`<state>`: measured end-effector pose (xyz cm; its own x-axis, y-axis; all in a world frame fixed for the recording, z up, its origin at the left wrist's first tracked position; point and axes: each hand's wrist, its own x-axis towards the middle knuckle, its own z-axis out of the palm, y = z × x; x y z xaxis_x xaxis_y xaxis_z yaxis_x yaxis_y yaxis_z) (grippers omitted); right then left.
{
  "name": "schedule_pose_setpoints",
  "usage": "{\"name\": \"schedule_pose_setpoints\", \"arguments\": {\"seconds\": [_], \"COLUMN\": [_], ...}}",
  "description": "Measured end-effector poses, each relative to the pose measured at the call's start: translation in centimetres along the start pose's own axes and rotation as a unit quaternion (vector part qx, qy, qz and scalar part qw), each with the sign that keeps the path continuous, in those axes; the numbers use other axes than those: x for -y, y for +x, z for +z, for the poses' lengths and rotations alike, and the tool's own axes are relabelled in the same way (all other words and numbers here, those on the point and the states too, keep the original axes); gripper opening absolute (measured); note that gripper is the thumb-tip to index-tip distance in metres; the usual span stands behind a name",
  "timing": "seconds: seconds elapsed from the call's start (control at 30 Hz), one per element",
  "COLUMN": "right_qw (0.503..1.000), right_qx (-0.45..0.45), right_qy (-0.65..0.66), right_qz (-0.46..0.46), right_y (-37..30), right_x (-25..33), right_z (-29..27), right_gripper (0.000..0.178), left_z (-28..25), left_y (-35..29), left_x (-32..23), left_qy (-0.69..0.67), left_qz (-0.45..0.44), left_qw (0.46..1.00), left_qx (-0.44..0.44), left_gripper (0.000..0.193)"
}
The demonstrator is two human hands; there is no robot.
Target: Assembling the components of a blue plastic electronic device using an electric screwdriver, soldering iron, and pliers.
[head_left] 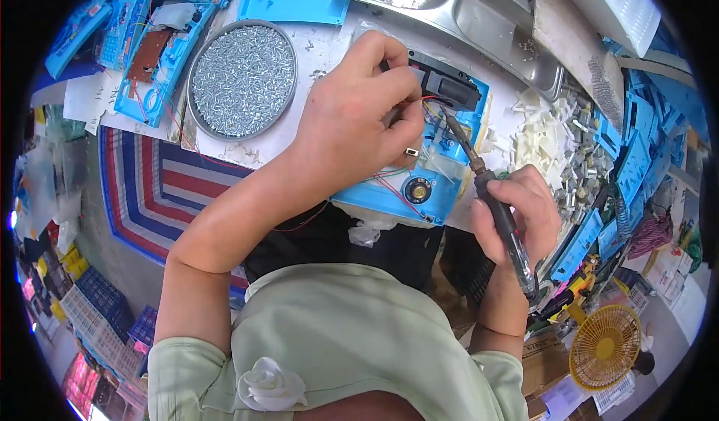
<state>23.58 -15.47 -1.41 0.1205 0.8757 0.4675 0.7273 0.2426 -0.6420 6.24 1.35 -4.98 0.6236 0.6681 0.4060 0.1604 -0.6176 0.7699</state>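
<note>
My right hand grips a soldering iron by its dark handle. Its metal tip points up and left, to a black module at the far end of a blue plastic casing. At that module, my left hand has its fingers pinched together, and thin red wires come out by the fingertips. The fingers partly hide what they hold. A round speaker with a dark centre sits in the casing's near part, and red and green wires run beside it. Whether the tip touches the module I cannot tell.
A round tray of small screws stands left of my left hand. Blue casings are stacked farther left. Metal trays lie at the back. White plastic parts and more blue casings pile up at right. A yellow fan stands lower right.
</note>
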Motion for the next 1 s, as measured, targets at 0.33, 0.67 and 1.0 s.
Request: {"name": "schedule_pose_setpoints", "arguments": {"seconds": [0.33, 0.67, 1.0], "right_qw": [1.0, 1.0, 1.0], "right_qx": [0.006, -0.004, -0.011], "right_qy": [0.003, 0.0, 0.001], "right_qz": [-0.004, -0.007, -0.004], "right_y": [0.14, 0.37, 0.64], "right_x": [-0.23, -0.12, 0.13], "right_z": [-0.22, 0.07, 0.25], "right_gripper": [0.036, 0.035, 0.034], "left_z": [-0.12, -0.16, -0.01], "left_y": [-0.05, -0.13, -0.02], "left_x": [0.06, -0.07, -0.05], "left_qy": [0.004, 0.003, 0.004], "left_qz": [0.008, -0.004, 0.011], "left_qw": [1.0, 1.0, 1.0], "left_qx": [0.008, 0.014, -0.01], "left_gripper": [0.01, 0.011, 0.012]}}
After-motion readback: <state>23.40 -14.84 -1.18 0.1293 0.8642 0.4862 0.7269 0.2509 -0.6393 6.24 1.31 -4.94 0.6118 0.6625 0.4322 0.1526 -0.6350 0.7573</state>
